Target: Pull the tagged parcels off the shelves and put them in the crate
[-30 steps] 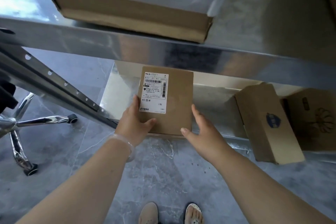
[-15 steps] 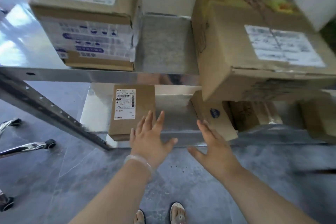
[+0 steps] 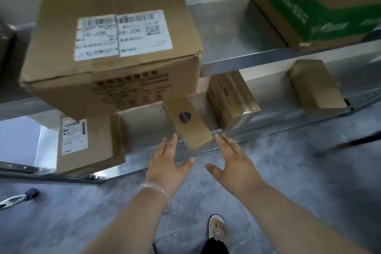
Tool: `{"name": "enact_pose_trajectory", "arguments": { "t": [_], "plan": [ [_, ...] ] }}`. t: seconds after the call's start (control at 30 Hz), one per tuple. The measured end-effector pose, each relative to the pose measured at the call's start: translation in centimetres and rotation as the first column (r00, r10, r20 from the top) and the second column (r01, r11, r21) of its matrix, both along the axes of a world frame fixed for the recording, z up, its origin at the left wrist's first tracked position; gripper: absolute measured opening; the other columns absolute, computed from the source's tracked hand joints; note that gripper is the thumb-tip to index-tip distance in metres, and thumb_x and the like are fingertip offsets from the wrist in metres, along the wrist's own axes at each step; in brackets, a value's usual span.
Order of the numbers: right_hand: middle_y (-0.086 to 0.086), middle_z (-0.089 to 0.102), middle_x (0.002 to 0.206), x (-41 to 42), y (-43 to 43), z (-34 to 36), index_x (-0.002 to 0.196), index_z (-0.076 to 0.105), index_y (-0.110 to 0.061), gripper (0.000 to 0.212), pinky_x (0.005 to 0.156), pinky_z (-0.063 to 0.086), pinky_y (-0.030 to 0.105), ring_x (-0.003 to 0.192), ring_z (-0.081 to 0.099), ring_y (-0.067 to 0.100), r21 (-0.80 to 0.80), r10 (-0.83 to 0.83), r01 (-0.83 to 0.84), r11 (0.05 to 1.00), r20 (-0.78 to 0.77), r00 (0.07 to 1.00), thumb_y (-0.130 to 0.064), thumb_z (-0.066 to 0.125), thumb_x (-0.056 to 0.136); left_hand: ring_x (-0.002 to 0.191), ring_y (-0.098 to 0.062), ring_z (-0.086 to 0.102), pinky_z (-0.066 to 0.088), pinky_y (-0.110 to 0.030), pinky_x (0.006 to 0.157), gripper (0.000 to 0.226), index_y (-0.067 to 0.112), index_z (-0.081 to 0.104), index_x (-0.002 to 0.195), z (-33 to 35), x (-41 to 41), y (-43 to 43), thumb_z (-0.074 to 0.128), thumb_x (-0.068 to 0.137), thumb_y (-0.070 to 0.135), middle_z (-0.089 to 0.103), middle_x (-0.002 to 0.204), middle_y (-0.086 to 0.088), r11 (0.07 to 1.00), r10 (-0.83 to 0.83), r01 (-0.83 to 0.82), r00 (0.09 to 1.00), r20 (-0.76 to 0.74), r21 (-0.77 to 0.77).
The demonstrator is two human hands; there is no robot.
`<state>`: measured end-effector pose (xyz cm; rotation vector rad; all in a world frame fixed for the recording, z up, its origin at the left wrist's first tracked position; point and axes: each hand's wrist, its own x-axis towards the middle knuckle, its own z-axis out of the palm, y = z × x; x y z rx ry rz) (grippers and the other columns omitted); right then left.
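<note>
Hands — left hand (image 3: 167, 168), right hand (image 3: 237, 166) — spread empty; narrow parcel (image 3: 188, 121) leans lengthwise toward them.

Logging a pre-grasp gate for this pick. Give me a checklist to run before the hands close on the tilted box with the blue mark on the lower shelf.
1. Hands free: ok. Both the left hand and the right hand are open and hold nothing.
2. Hands flank the tilted box: ok.
3. Box is tagged: cannot tell. Only a blue round mark shows.
4. Clearance above: not ok. The large box overhangs the upper shelf.
5. Labelled parcel on the left stands apart: ok.
6. Crate located: cannot tell, as it is not in view.
</note>
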<state>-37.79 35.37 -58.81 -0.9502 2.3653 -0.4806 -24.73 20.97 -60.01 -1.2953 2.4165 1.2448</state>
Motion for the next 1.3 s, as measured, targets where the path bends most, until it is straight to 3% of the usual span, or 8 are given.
{"name": "enact_pose_trajectory", "arguments": {
  "t": [0.5, 0.63, 0.73, 0.83, 0.97, 1.1, 1.2, 1.3],
  "plan": [
    [-0.005, 0.016, 0.161, -8.1, -3.8, -7.7, 0.155, 0.01, -0.031, 0.074, 0.115, 0.022, 0.032, 0.146, 0.017, 0.013, 0.018, 0.052, -0.059, 0.998, 0.264, 0.963, -0.039, 0.054, 0.096, 0.148, -0.021, 0.02, 0.021, -0.035, 0.118, 0.083, 0.029, 0.018, 0.156, -8.3, -7.8, -0.6, 0.061, 0.089, 0.05, 0.019, 0.162, 0.002, 0.974, 0.212, -0.212, 0.977, 0.013, 0.078],
    [-0.001, 0.022, 0.159, -8.9, -5.6, -9.5, 0.155, 0.011, -0.031, 0.074, 0.112, 0.026, 0.033, 0.144, 0.024, 0.018, 0.015, 0.023, -0.029, 0.999, 0.337, 0.941, -0.041, 0.054, 0.096, 0.145, -0.022, 0.025, 0.025, -0.025, 0.108, 0.075, 0.027, 0.016, 0.157, -9.3, -9.5, -1.1, 0.058, 0.095, 0.039, 0.019, 0.161, -0.001, 0.96, 0.277, -0.276, 0.961, -0.024, 0.048],
    [-0.001, 0.024, 0.159, -9.2, -6.5, -10.6, 0.155, 0.013, -0.03, 0.072, 0.112, 0.028, 0.028, 0.143, 0.027, 0.018, 0.005, -0.066, 0.072, 0.997, 0.444, 0.893, -0.038, 0.054, 0.096, 0.141, -0.024, 0.032, 0.026, -0.022, 0.097, 0.072, 0.03, 0.014, 0.157, -9.7, -11.0, -1.8, 0.055, 0.097, 0.033, 0.019, 0.16, -0.003, 0.922, 0.383, -0.378, 0.922, -0.056, 0.081],
    [-0.005, 0.049, 0.142, -8.9, -6.9, -10.8, 0.148, 0.035, -0.028, 0.055, 0.09, 0.035, 0.003, 0.125, 0.047, 0.011, -0.038, -0.136, 0.194, 0.98, 0.581, 0.802, -0.03, 0.054, 0.096, 0.136, -0.029, 0.039, 0.029, -0.024, 0.095, 0.07, 0.03, 0.016, 0.156, -10.0, -11.9, -1.8, 0.054, 0.098, 0.031, 0.024, 0.157, -0.006, 0.885, 0.454, -0.444, 0.889, -0.052, 0.143],
    [-0.012, 0.041, 0.147, -7.2, -6.3, -10.3, 0.145, 0.042, -0.032, 0.048, 0.114, 0.027, 0.026, 0.135, 0.035, 0.004, -0.176, -0.14, 0.317, 0.932, 0.633, 0.761, -0.029, 0.048, 0.098, 0.134, -0.031, 0.043, 0.035, -0.037, 0.11, 0.076, 0.035, 0.017, 0.155, -9.6, -12.1, -1.9, 0.06, 0.093, 0.044, 0.033, 0.154, -0.007, 0.812, 0.56, -0.533, 0.826, -0.062, 0.239],
    [-0.017, 0.048, 0.135, -6.0, -5.2, -9.4, 0.134, 0.055, -0.035, 0.041, 0.109, 0.027, 0.015, 0.126, 0.038, -0.009, -0.29, -0.121, 0.372, 0.882, 0.623, 0.773, -0.017, 0.045, 0.098, 0.127, -0.026, 0.051, 0.044, -0.047, 0.106, 0.094, 0.038, 0.026, 0.151, -8.6, -11.9, -2.3, 0.078, 0.074, 0.052, 0.047, 0.144, -0.001, 0.789, 0.578, -0.523, 0.81, -0.098, 0.322],
    [-0.021, 0.056, 0.125, -6.7, -4.7, -9.1, 0.126, 0.061, -0.037, 0.039, 0.098, 0.036, 0.007, 0.114, 0.047, -0.014, -0.291, -0.17, 0.43, 0.854, 0.626, 0.761, -0.013, 0.048, 0.096, 0.113, -0.02, 0.061, 0.05, -0.043, 0.099, 0.085, 0.041, 0.035, 0.146, -8.2, -11.1, -2.6, 0.079, 0.073, 0.041, 0.06, 0.131, 0.004, 0.757, 0.601, -0.505, 0.788, -0.137, 0.415],
    [-0.024, 0.047, 0.133, -8.1, -4.5, -9.3, 0.139, 0.046, -0.039, 0.05, 0.099, 0.035, 0.012, 0.124, 0.043, -0.006, -0.203, -0.315, 0.542, 0.815, 0.63, 0.71, -0.026, 0.059, 0.093, 0.109, -0.02, 0.066, 0.052, -0.048, 0.097, 0.066, 0.049, 0.047, 0.134, -8.1, -10.1, -2.7, 0.073, 0.074, 0.037, 0.069, 0.121, 0.007, 0.674, 0.621, -0.432, 0.77, -0.143, 0.599]
  ]
}}
